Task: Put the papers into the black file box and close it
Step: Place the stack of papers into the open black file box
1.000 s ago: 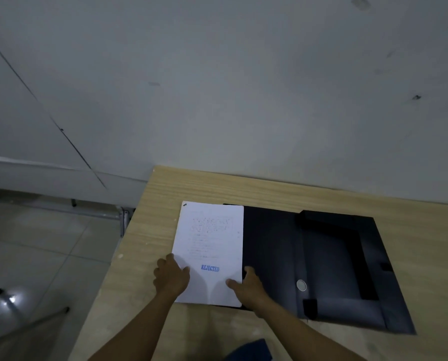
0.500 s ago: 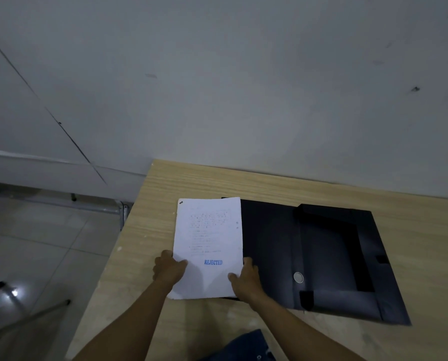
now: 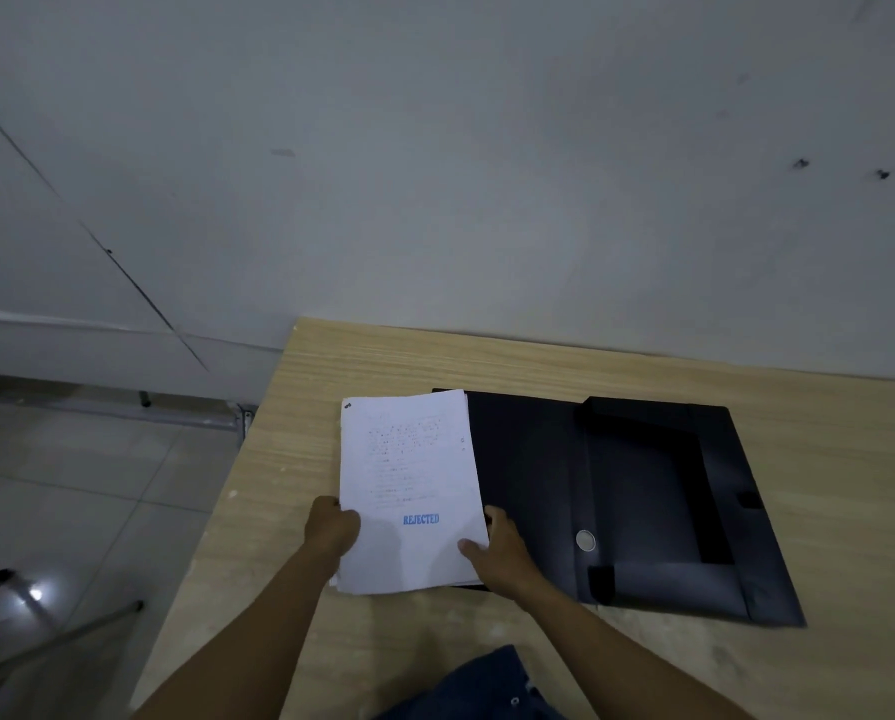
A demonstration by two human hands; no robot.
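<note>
head view: a pale wood-grain counter (image 3: pixel 564 366) stands against a grey wall (image 3: pixel 435 174), with a tiled floor (image 3: pixel 71 485) to its left. on the counter lies the black file box (image 3: pixel 642 491), spread open and flat: its lid panel makes up the left part, and the shallow tray with raised side flaps makes up the right part. a small round silver snap (image 3: pixel 585 540) sits near the front of the box, at the seam between the two parts.

the papers (image 3: pixel 409 491), a white stack with faint printed lines and a blue "rejected" stamp low on the top sheet, are at the left end of the box. their right edge overlaps the lid panel, while their left part is over bare counter. a small dark clip or staple marks the far left corner. whether the stack rests flat or is raised slightly cannot be told.

the left hand (image 3: pixel 331 530) is clenched on the stack's left edge near the front corner, fingers curled around it. the right hand (image 3: pixel 497 550) is grasping the stack's front right corner, thumb on top of the sheet and fingers beside and under the edge, over the black lid panel. both bare forearms reach in from the bottom of the picture. a patch of dark blue cloth (image 3: pixel 476 688) shows at the bottom edge between the arms.
</note>
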